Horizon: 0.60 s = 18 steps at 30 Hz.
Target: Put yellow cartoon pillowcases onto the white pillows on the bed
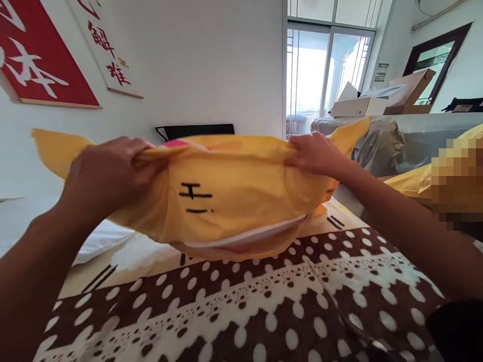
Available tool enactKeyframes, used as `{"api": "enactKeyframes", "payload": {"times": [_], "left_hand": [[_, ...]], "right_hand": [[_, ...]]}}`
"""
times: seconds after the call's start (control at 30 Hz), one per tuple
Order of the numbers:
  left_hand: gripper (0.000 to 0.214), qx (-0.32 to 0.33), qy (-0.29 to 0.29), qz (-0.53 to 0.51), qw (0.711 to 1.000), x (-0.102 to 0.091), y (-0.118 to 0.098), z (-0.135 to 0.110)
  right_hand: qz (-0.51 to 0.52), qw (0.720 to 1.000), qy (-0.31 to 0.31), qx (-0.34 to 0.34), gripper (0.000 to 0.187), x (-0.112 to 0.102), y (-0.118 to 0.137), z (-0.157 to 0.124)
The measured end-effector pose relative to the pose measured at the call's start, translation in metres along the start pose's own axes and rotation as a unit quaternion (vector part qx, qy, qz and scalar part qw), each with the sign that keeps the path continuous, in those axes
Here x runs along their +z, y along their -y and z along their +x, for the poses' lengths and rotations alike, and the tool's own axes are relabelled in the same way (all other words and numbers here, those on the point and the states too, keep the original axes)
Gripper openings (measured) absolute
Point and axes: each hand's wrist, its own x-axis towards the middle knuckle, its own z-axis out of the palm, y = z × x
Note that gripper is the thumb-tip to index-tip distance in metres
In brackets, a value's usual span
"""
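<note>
A yellow pillowcase (pixel 241 193) with black lettering is stretched out in the air between my hands, above the bed. Pink and white patches show along its top edge, and a white strip runs along its lower side. My left hand (pixel 109 168) is closed round the cloth at the upper left, with a loose yellow corner sticking out beyond it. At the upper right, the fingers of my right hand (pixel 315 153) grip the cloth too, and another corner points up behind that hand. Whether anything is inside the pillowcase, I cannot tell.
Beneath is a brown blanket (pixel 271 322) with white dots, over a beige patterned sheet (pixel 124 274). A white pillow (pixel 100 241) lies to the left. Plastic-wrapped grey furniture (pixel 377 138) with cardboard boxes (pixel 362 106) stands behind. A person in yellow (pixel 415 178) is at the right.
</note>
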Motion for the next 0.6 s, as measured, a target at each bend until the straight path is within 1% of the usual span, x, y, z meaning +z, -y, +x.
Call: {"api": "enactKeyframes", "payload": {"times": [0.03,0.1,0.13,0.17,0.23,0.27,0.33,0.4,0.47,0.5,0.53,0.6], "left_hand": [[0.053,0.004,0.061,-0.047,0.997,0.005,0.007,-0.004],[0.055,-0.004,0.184,-0.125,0.975,0.015,0.02,-0.016],[0.056,-0.016,0.216,-0.145,0.965,0.018,0.027,-0.022],[0.057,-0.034,0.22,-0.151,0.963,0.021,0.036,-0.027],[0.058,-0.075,0.192,-0.138,0.969,0.023,0.056,-0.036],[0.058,-0.096,0.194,-0.13,0.967,0.023,0.067,-0.039],[0.055,-0.138,0.228,-0.125,0.956,0.024,0.087,-0.043],[0.046,-0.181,0.256,-0.128,0.941,0.028,0.097,-0.045],[0.035,-0.197,0.247,-0.138,0.939,0.035,0.092,-0.047],[0.031,-0.186,0.229,-0.147,0.944,0.039,0.084,-0.048],[0.027,-0.168,0.212,-0.154,0.95,0.043,0.071,-0.049],[0.024,-0.124,0.174,-0.146,0.966,0.044,0.034,-0.048]], "right_hand": [[0.014,0.999,0.037,-0.014,0.035,0.007,-0.011,-0.002],[0.052,0.993,0.101,-0.044,0.037,0.022,-0.034,-0.008],[0.07,0.99,0.111,-0.056,0.039,0.027,-0.047,-0.012],[0.085,0.989,0.105,-0.063,0.041,0.031,-0.059,-0.015],[0.1,0.99,0.077,-0.063,0.043,0.035,-0.085,-0.019],[0.099,0.991,0.072,-0.059,0.045,0.035,-0.097,-0.021],[0.096,0.991,0.085,-0.046,0.049,0.037,-0.117,-0.023],[0.1,0.99,0.093,-0.028,0.048,0.043,-0.126,-0.026],[0.108,0.992,0.066,0.012,0.046,0.056,-0.121,-0.028],[0.113,0.992,0.042,0.039,0.044,0.065,-0.112,-0.029],[0.117,0.991,0.015,0.069,0.041,0.073,-0.099,-0.03],[0.117,0.985,-0.034,0.125,0.033,0.086,-0.06,-0.031]]}}
